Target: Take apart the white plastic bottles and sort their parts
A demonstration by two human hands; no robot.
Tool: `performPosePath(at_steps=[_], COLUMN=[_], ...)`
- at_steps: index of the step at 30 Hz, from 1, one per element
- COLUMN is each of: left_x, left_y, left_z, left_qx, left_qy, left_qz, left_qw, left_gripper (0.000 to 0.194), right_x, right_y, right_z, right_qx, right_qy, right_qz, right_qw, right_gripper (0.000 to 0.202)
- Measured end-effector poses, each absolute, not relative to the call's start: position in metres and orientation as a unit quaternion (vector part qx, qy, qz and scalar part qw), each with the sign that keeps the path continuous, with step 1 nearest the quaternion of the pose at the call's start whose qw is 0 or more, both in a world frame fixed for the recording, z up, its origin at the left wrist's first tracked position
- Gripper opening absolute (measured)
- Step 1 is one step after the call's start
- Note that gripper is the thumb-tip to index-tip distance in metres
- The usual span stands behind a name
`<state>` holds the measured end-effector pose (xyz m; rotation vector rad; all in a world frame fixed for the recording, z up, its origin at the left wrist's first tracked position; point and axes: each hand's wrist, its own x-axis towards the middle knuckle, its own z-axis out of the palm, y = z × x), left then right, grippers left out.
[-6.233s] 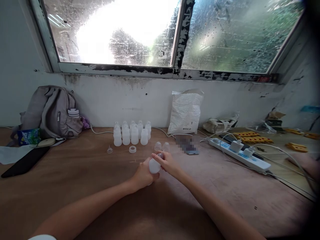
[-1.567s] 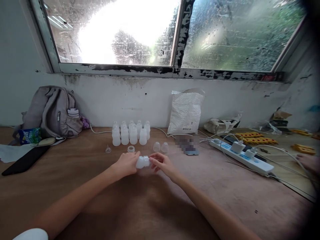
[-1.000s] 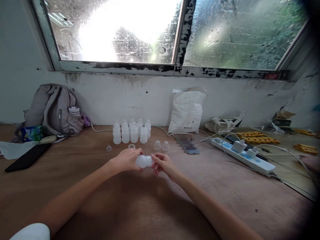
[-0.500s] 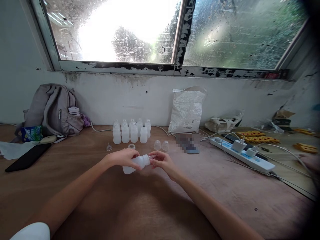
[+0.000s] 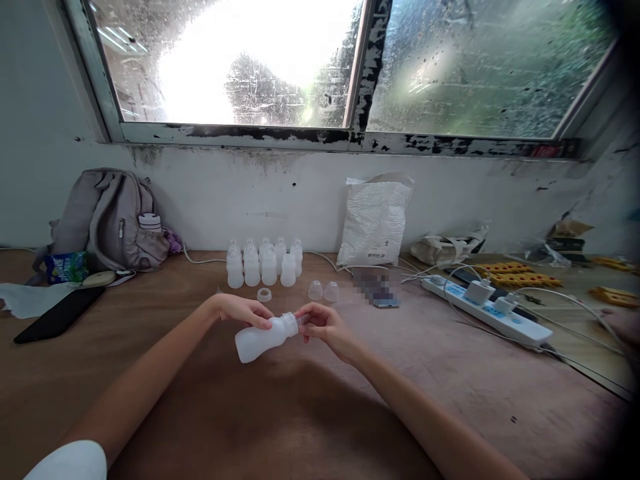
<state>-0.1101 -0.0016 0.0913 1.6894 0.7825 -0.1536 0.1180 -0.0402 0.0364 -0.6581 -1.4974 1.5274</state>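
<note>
My left hand [image 5: 247, 311] is closed around the upper body of a frosted white baby bottle [image 5: 260, 340]. The bottle is tilted nearly flat, its base low to the left and its threaded neck to the right. At its mouth, the fingers of my right hand [image 5: 320, 327] pinch a small clear bottle nipple [image 5: 303, 320], mostly covered by the fingertips. A white screw ring [image 5: 264, 295] lies on the table just beyond my left hand. Two clear dome caps [image 5: 323, 291] stand beyond my right hand.
Several white bottles [image 5: 269, 267] stand in rows near the wall. A grey backpack [image 5: 113, 220] and a black phone-like slab [image 5: 60, 315] are at left. To the right are a white mailer bag [image 5: 375, 220], a phone [image 5: 385, 300] and a power strip [image 5: 490, 313] with cables. Another person's hand [image 5: 620, 323] shows at far right.
The bottle's base has swung down and to the left, showing more of its body. My left hand has shifted slightly left, while my right hand stays at the mouth.
</note>
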Motion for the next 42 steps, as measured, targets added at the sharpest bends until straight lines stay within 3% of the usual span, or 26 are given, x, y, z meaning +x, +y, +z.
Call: performPosePath(at_steps=[10,16,21,24,29,33,38,42], left_x=[-0.109,-0.110,-0.118,-0.123,-0.144,-0.182,-0.221,-0.225], left_y=[-0.002,0.004,0.006,0.006,0.019,0.045,0.074,0.085], left_z=[0.081,0.073,0.076,0.086,0.115,0.120,0.074,0.031], left_qx=[0.607,0.624,0.651,0.656,0.608,0.525,0.484,0.472], left_qy=[0.291,0.298,0.267,0.238,0.215,0.338,0.486,0.539], left_qz=[-0.006,-0.010,0.003,0.107,0.460,0.626,0.640,0.614], left_qw=[0.740,0.723,0.710,0.708,0.610,0.467,0.346,0.331], left_gripper=[0.044,0.055,0.052,0.057,0.057,0.046,0.049,0.052], right_x=[0.121,0.119,0.123,0.127,0.128,0.122,0.117,0.117], right_y=[-0.039,-0.038,-0.033,-0.027,-0.019,-0.019,-0.020,-0.020], right_z=[0.036,0.036,0.037,0.031,0.012,0.001,-0.005,-0.007], right_qx=[-0.270,-0.302,-0.334,-0.401,-0.458,-0.447,-0.440,-0.437], right_qy=[-0.596,-0.587,-0.580,-0.622,-0.756,-0.783,-0.795,-0.795], right_qz=[0.603,0.567,0.523,0.445,0.221,0.170,0.158,0.157], right_qw=[0.457,0.492,0.528,0.504,0.412,0.396,0.387,0.389], right_gripper=[0.015,0.015,0.018,0.020,0.013,0.014,0.021,0.019])
